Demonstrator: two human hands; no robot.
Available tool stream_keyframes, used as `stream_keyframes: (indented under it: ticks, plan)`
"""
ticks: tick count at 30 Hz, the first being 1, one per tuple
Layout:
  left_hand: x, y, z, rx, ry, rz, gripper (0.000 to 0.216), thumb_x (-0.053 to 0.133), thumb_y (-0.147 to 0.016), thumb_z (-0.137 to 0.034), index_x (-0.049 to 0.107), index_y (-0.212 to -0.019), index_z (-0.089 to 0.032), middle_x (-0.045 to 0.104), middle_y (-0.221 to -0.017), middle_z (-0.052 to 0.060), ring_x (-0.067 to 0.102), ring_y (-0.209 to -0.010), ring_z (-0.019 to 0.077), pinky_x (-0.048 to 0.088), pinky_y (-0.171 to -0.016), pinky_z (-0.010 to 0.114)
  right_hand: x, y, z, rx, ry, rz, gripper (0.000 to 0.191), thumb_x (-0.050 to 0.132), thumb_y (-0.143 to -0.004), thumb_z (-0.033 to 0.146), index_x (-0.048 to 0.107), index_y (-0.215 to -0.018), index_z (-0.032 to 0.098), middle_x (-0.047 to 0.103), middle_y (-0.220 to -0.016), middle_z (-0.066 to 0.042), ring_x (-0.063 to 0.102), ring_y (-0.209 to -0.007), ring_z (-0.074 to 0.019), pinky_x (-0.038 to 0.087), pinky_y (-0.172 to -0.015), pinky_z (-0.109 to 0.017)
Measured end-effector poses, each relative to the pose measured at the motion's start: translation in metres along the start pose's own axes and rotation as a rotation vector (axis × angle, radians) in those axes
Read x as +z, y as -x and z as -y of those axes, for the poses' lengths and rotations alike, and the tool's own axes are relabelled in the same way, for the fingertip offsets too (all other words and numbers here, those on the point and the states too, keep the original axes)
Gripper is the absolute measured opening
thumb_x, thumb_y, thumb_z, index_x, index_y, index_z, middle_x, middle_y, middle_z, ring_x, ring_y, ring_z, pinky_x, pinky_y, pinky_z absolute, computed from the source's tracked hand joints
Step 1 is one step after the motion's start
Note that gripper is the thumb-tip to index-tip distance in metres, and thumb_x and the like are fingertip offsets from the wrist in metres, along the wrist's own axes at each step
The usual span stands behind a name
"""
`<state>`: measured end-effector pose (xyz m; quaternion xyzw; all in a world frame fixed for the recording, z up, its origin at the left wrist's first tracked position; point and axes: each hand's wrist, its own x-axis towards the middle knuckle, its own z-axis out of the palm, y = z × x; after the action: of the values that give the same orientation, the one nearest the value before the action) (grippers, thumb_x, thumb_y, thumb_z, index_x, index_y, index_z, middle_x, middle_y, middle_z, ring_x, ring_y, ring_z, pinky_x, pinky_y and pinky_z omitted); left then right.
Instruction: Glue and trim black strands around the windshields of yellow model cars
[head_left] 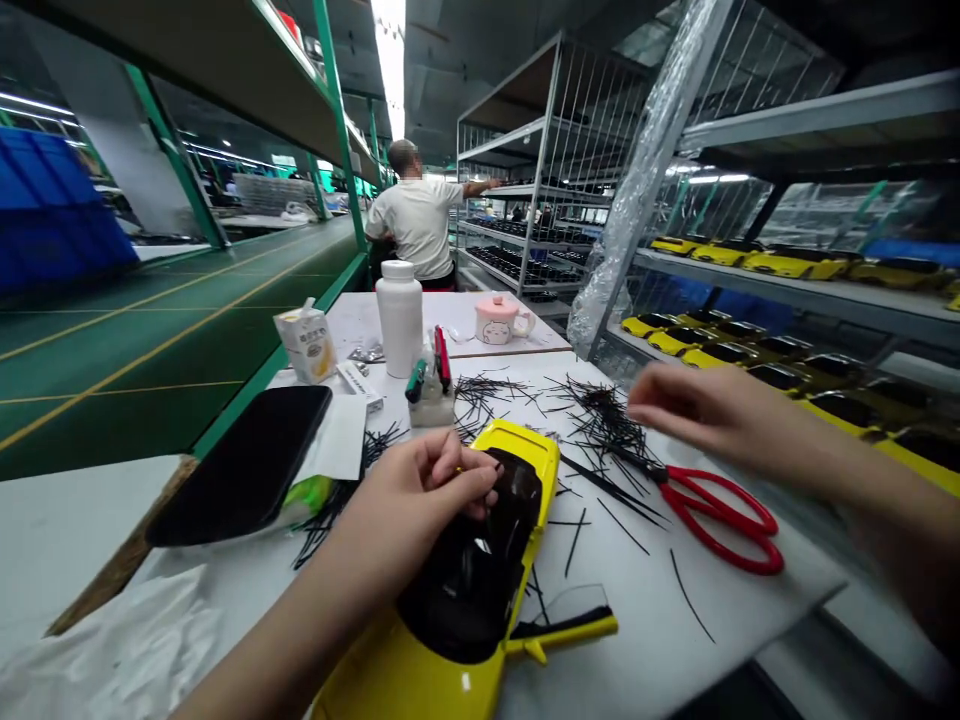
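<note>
A yellow toy car body [517, 440] with a dark roof and an open side door lies on the white table before me. Over its roof is my left hand [442, 480], its fingers curled and pinched together; what is between the fingertips is too small to make out. My right hand [679, 405] hovers above the right side of the table with fingers bent together, slightly blurred. Whatever it may hold is hidden. Beneath it are a heap of thin black strips [600, 410] and a pair of scissors with red handles [720, 515].
Behind the car stand a pen holder [432, 410], a white bottle [400, 320] and a pink-lidded mug [496, 322]. A black tray-like object [244, 465] lies left. Racks of yellow car bodies [795, 260] line the right. Another person [420, 225] sits ahead beside a green conveyor [225, 320].
</note>
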<state>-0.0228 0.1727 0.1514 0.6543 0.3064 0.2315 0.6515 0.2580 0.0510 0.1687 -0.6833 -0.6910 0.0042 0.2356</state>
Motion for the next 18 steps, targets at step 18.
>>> stream_keyframes:
  ticks: [18]
  plan:
    - [0.021,0.011,-0.008,-0.062,-0.066,-0.060,0.052,0.081,-0.081,-0.025,0.035,-0.060,-0.019,0.070,-0.085,0.000,0.065,-0.067,0.0103,0.055,-0.063,0.016,0.054,0.069,-0.131,0.303,0.052,-0.293,0.038,0.061,-0.097,0.055,0.073,-0.105,0.020,0.074,-0.080,-0.007,0.071,-0.064,-0.0209,0.053,-0.055,-0.028]
